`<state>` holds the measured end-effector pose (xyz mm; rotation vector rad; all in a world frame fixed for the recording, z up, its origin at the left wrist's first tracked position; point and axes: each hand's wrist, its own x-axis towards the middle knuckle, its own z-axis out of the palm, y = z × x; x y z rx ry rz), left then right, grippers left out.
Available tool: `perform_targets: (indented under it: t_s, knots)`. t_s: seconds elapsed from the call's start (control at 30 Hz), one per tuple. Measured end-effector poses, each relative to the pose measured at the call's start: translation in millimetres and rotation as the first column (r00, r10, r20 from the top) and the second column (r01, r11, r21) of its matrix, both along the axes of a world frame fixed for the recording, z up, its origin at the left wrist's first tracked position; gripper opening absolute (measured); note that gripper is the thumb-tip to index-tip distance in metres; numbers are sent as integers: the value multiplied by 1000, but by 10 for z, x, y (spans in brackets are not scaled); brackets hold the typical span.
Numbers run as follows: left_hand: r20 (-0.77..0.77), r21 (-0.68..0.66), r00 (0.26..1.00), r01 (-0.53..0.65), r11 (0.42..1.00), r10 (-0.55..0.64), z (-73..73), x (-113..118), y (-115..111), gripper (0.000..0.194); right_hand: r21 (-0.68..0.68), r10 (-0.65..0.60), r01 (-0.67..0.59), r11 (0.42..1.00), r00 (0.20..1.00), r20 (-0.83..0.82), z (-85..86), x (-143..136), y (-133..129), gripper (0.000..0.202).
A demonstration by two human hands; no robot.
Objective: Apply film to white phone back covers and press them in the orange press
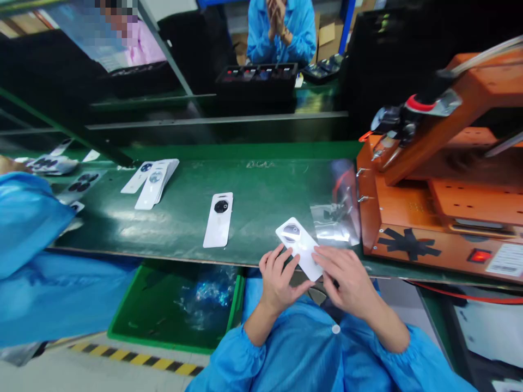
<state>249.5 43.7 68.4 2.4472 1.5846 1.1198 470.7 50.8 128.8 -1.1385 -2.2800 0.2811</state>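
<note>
A white phone back cover [307, 255] with a round camera window lies tilted at the front edge of the green bench, between my hands. My left hand [280, 277] grips its left side, thumb at the lower corner and fingertips along the edge. On the other side, my right hand [347, 277] holds the cover's right edge, its fingers over the white surface. A second white back cover [218, 223] with a dark camera window rests on the bench to the left. Just beyond my right hand lie clear plastic sheets [335, 223].
An orange machine [433, 218] with a lit red switch stands at the right. Stacked white covers [157, 185] lie to the left, near a co-worker's blue sleeve [32, 218]. Below the bench is a green bin [163, 340] holding clear film. Another person [281, 32] sits opposite.
</note>
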Motion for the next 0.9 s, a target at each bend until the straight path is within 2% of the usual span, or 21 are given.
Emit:
perform_targets:
  t_s: [0.1, 0.27, 0.37, 0.47, 0.53, 0.57, 0.63, 0.7, 0.8, 0.9]
  knots:
    - [38, 54, 997, 63, 997, -65, 68, -39, 14, 50, 9, 26, -27, 1000, 997, 71, -42, -29, -178, 62]
    - [121, 91, 975, 174, 980, -185, 102, -112, 84, 37, 281, -92, 68, 957, 993, 71, -83, -86, -159, 29]
    - [253, 54, 943, 209, 976, -216, 194, -137, 202, 45, 367, -95, 84, 927, 995, 12, 79, 60, -196, 26]
    - [447, -128, 886, 201, 971, -124, 457, -31, 437, 46, 408, -104, 141, 902, 988, -111, 329, 289, -398, 28]
    - [481, -303, 874, 245, 921, -74, 717, 168, 645, 38, 425, -128, 188, 885, 978, -166, 476, 459, -590, 29]
    - [478, -365, 874, 287, 886, -86, 857, 305, 750, 36, 433, -147, 213, 876, 972, -181, 534, 543, -691, 29]
    - [471, -401, 862, 397, 825, -186, 1127, 639, 937, 37, 440, -206, 279, 853, 956, -207, 620, 709, -888, 30]
    - [441, -384, 829, 520, 763, -343, 1339, 1008, 1069, 36, 442, -289, 360, 821, 931, -221, 679, 860, -1067, 30]
    - [367, -382, 744, 667, 639, -558, 1497, 1499, 1154, 36, 503, -408, 459, 732, 887, -215, 742, 1020, -1287, 25]
    - [347, -398, 681, 730, 556, -645, 1452, 1782, 1197, 39, 551, -504, 534, 642, 835, -221, 748, 1094, -1428, 18]
